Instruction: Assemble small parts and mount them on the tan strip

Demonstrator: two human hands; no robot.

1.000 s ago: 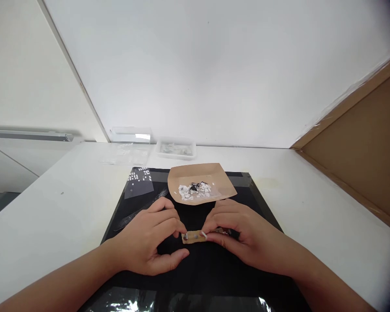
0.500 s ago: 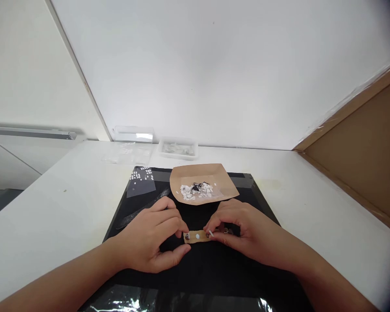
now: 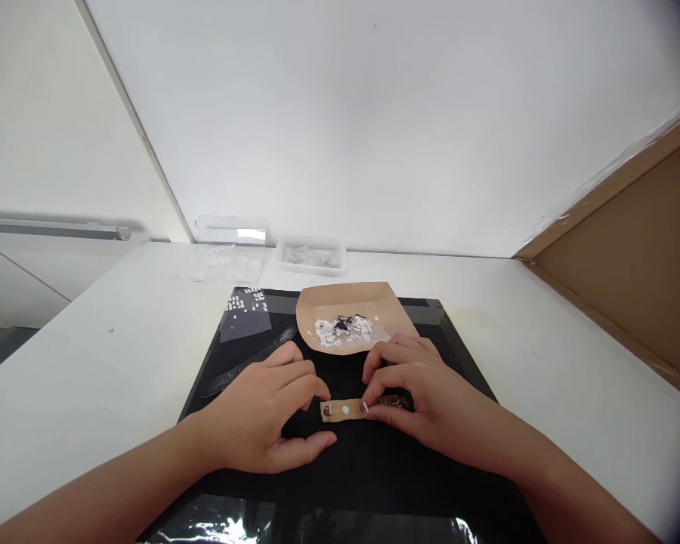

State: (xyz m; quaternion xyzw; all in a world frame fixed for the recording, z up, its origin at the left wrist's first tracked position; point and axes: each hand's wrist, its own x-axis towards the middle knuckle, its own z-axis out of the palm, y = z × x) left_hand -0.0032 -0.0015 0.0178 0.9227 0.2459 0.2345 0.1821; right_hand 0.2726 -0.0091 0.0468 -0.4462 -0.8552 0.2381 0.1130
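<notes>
A narrow tan strip [image 3: 354,409] lies across the black mat. Near its left end sits a small brown bead-like piece [image 3: 327,410] with a bit of white beside it, and farther right is a round white dot [image 3: 345,410]. My left hand [image 3: 272,408] is open at the strip's left end, thumb below it and fingertips by its upper edge; whether they touch is unclear. Thumb and forefinger of my right hand [image 3: 411,389] pinch a tiny white rectangular piece [image 3: 365,407] over the strip. Beneath that hand, dark brown shiny pieces [image 3: 394,401] are partly hidden.
Behind my hands, a brown paper tray [image 3: 394,306] holds white scraps and a dark bit. A clear sheet with small white rectangles [image 3: 246,325] and a dark flat strip [image 3: 249,363] lie left. Farther back stand a translucent plastic box [image 3: 311,268] and clear bags [image 3: 221,264].
My left thumb has drawn slightly away from the strip. My right hand has shifted a little, its fingers more upright, still pinching the white piece at the strip.
</notes>
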